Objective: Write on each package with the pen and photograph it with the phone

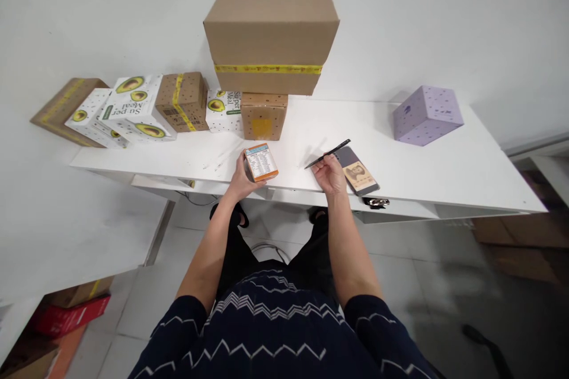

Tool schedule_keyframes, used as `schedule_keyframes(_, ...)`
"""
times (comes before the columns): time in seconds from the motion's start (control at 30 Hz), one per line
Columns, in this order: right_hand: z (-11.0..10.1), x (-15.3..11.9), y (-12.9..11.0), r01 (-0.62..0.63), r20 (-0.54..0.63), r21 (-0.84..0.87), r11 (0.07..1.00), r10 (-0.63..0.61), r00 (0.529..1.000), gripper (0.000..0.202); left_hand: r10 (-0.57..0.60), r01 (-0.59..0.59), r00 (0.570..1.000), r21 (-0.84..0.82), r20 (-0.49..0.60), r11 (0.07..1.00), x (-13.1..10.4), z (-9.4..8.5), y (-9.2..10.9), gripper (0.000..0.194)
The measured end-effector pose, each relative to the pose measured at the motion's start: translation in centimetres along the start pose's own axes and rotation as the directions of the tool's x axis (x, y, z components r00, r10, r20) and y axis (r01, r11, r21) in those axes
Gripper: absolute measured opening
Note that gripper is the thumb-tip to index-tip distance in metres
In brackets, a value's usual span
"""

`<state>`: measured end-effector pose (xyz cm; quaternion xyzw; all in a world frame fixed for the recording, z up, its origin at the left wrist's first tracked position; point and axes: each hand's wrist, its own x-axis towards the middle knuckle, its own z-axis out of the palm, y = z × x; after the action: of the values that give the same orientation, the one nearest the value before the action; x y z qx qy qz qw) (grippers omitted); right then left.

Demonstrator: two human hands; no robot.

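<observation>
A small orange-edged box with a printed label on its upper face is held by my left hand, near the front edge of the white table. Thumb and fingers wrap its left and near sides. In my right hand is a black pen, gripped between the fingers and slanting up to the right, its tip toward the left. Just right of that hand lies a phone with a picture on its back.
Behind stands a large cardboard box above a smaller brown carton. Several avocado-printed boxes and taped cartons line the left. A purple box is at right. A dark metallic item sits at the front edge.
</observation>
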<state>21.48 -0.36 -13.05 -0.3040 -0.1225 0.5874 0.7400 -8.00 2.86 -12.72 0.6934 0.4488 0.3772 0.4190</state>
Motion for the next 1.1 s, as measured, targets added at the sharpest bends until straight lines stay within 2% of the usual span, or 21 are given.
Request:
schedule_keyframes(0.4,-0.3,0.2,0.1,-0.025,-0.063,0.019,1.0,0.026,0.998,0.041,0.015,-0.013,0.999,0.071,-0.031,0.997,-0.3,-0.1,0.8,0.12)
schedule_keyframes(0.5,-0.4,0.3,0.1,-0.031,-0.087,0.023,0.999,0.033,0.996,0.044,0.051,-0.047,0.998,0.081,-0.048,0.996,-0.4,0.0,0.6,0.12)
schedule_keyframes(0.63,-0.2,0.4,0.0,-0.054,-0.093,0.025,0.998,0.056,0.994,0.037,0.1,-0.092,0.991,0.083,-0.091,0.992,-0.4,0.2,0.0,0.121)
schedule_keyframes(0.73,0.0,0.3,-0.1,-0.063,-0.085,0.031,0.998,0.065,0.994,0.032,0.213,-0.192,0.965,0.137,-0.152,0.972,-0.5,0.5,-0.5,0.119)
schedule_keyframes(0.8,0.1,0.2,-0.2,-0.065,-0.077,0.036,0.997,0.067,0.995,0.03,0.31,-0.268,0.934,0.222,-0.179,0.937,-0.6,0.7,-0.7,0.11)
schedule_keyframes(0.87,0.2,0.1,-0.3,-0.066,-0.069,0.039,0.997,0.069,0.995,0.03,0.366,-0.303,0.917,0.32,-0.16,0.898,-0.8,0.9,-0.8,0.09)
schedule_keyframes(0.97,0.2,0.0,-0.4,-0.066,-0.062,0.044,0.997,0.069,0.996,0.031,0.362,-0.283,0.926,0.44,-0.105,0.852,-1.0,1.0,-0.9,0.061)
schedule_keyframes(1.1,0.2,-0.1,-0.4,-0.069,-0.059,0.052,0.996,0.072,0.996,0.032,0.366,-0.285,0.927,0.484,-0.081,0.828,-1.2,0.7,-0.7,0.053)
